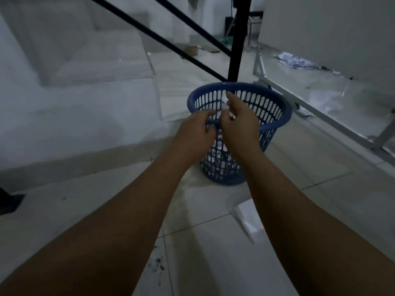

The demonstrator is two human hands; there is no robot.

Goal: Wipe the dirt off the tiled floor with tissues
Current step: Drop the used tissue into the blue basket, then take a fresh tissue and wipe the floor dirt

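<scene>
A blue perforated plastic basket stands on the pale tiled floor. My left hand curls its fingers around the basket's near rim. My right hand reaches over the rim and pinches a small white tissue, most of it hidden by the fingers. More white scraps show through the basket's holes near its bottom. Dark dirt specks lie on a tile between my forearms. A white tissue pack or sheet lies on the floor beside my right forearm.
A black metal post with slanted bars rises just behind the basket. White foam or plastic-wrapped blocks fill the left side. A metal frame with scattered paper scraps runs along the right wall.
</scene>
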